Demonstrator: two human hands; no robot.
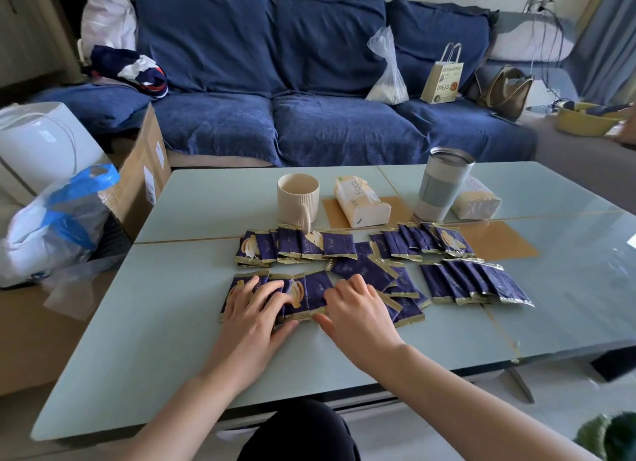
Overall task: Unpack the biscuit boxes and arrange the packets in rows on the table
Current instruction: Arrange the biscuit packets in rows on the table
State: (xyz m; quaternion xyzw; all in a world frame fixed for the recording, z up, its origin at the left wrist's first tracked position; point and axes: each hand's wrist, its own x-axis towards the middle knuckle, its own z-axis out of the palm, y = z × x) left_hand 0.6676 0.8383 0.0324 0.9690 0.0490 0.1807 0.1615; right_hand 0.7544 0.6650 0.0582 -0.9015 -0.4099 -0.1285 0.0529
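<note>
Several dark purple biscuit packets with gold edges lie on the pale green table (172,340). A back row (339,243) runs below the mug. An overlapping group (471,281) sits at the right, and a loose pile (371,271) lies in the middle. My left hand (254,309) rests flat, fingers spread, on the front-left row of packets (316,288). My right hand (354,309) touches the packets just right of that row, fingers fairly straight and thumb on the table. No biscuit box is in view.
A ribbed beige mug (297,199), a tissue pack (361,200), a steel tumbler (442,185) and a second tissue pack (476,200) stand behind the packets. A blue sofa (309,123) is beyond the table. A cardboard box (144,171) and plastic bags (51,226) crowd the left.
</note>
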